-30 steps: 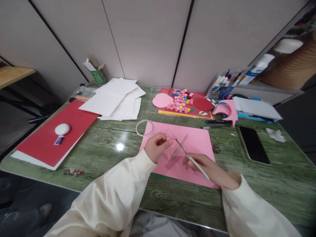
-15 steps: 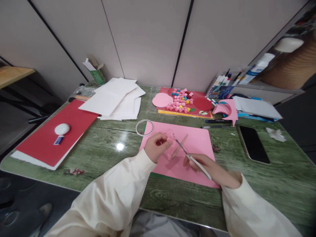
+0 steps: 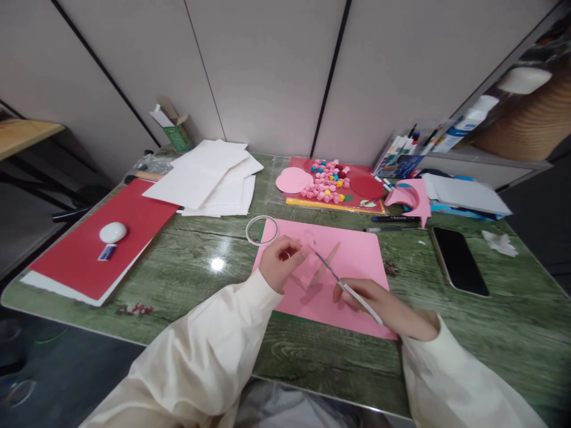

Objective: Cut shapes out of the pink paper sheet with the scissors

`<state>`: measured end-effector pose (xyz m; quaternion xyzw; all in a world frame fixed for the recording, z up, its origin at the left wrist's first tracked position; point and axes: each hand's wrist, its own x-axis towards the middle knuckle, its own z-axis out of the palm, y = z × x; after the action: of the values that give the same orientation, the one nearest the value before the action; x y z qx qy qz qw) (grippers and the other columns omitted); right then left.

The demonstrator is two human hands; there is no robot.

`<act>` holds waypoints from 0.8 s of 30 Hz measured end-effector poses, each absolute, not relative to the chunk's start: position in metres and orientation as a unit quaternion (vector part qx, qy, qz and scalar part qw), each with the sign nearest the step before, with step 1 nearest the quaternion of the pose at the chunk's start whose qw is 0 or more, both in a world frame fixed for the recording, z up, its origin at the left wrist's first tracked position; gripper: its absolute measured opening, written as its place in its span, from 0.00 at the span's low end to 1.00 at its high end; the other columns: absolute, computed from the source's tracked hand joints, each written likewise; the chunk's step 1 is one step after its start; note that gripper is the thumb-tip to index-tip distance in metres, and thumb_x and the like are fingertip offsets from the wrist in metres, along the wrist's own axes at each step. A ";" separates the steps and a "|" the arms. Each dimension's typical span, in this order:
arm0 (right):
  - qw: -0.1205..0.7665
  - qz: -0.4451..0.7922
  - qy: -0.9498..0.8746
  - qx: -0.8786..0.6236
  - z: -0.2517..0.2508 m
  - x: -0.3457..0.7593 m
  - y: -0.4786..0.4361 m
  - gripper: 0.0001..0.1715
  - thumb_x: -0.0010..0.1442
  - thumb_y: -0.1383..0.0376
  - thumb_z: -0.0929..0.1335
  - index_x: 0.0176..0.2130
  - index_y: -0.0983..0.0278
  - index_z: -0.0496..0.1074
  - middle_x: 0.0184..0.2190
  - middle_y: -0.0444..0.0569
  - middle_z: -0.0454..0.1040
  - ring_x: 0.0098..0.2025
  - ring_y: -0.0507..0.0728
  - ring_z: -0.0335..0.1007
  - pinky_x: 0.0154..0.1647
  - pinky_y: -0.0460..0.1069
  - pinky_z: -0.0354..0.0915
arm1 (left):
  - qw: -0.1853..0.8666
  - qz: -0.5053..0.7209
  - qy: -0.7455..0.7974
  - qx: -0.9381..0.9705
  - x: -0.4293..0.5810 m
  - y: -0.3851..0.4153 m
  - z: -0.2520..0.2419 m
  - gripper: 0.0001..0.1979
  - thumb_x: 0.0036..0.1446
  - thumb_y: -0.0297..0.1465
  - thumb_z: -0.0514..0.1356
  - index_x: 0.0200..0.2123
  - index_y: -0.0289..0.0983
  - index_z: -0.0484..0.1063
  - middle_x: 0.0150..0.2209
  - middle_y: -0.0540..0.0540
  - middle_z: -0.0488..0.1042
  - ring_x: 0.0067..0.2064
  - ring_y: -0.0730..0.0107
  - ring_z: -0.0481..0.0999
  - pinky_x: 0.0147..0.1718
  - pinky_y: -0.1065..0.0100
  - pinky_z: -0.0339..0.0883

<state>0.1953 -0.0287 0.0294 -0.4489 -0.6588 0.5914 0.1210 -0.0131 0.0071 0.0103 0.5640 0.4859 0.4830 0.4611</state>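
My left hand (image 3: 282,261) is closed in a pinch over a pink sheet (image 3: 357,249). What its fingertips hold blends into the pink and is hard to make out. My right hand (image 3: 363,295) grips tweezers (image 3: 354,291), slim and metallic with a pale back end. Their thin tip points up and left, close to the left fingertips. Beneath the tweezers a pale brown pointed stick (image 3: 331,257) lies slanted on the sheet. A white ring of tape (image 3: 247,230) rests at the sheet's upper left corner.
White sheets (image 3: 196,172) and a red sheet (image 3: 89,255) bearing a white oval object (image 3: 113,232) lie left. Behind are pink, blue and yellow beadlike pieces (image 3: 328,187). Pens (image 3: 395,219), a cut pink shape (image 3: 419,199) and a phone (image 3: 459,261) lie right.
The tweezers' tip has shifted very slightly left and down near my left fingertips. My left hand has tilted a little; all else stays put.
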 end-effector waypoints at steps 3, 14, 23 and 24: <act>0.108 0.600 -0.657 -0.444 0.030 0.194 -0.029 0.20 0.58 0.53 0.59 0.28 0.66 0.65 0.21 0.41 0.59 0.25 0.50 0.53 0.26 0.44 0.53 | 0.380 0.513 0.484 0.599 -0.019 0.006 0.015 0.06 0.47 0.33 0.58 0.25 0.36 0.67 0.34 0.46 0.67 0.35 0.69 0.66 0.34 0.68 0.60; 0.047 0.598 -0.691 -0.403 0.041 0.193 -0.030 0.19 0.58 0.54 0.60 0.31 0.67 0.67 0.28 0.47 0.67 0.31 0.53 0.61 0.32 0.46 0.58 | 0.457 0.499 0.399 0.619 -0.023 0.010 0.016 0.14 0.55 0.32 0.51 0.28 0.36 0.76 0.31 0.44 0.75 0.41 0.63 0.69 0.45 0.62 0.59; 0.109 0.564 -0.689 -0.442 0.037 0.197 -0.029 0.21 0.57 0.52 0.59 0.33 0.66 0.68 0.26 0.44 0.66 0.28 0.51 0.59 0.28 0.44 0.56 | 0.402 0.503 0.444 0.623 -0.019 0.008 0.014 0.12 0.55 0.33 0.51 0.32 0.35 0.72 0.38 0.44 0.70 0.43 0.65 0.68 0.45 0.63 0.58; 0.118 0.558 -0.688 -0.448 0.035 0.197 -0.028 0.21 0.58 0.52 0.59 0.34 0.66 0.68 0.26 0.44 0.65 0.27 0.51 0.59 0.27 0.44 0.56 | 0.383 0.516 0.446 0.623 -0.019 0.007 0.014 0.10 0.54 0.32 0.52 0.32 0.36 0.72 0.40 0.43 0.69 0.45 0.65 0.67 0.46 0.63 0.58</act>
<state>0.1970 -0.0285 0.0352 -0.4482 -0.6884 0.5578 0.1185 -0.0192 0.0073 0.0143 0.6231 0.4458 0.5158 0.3832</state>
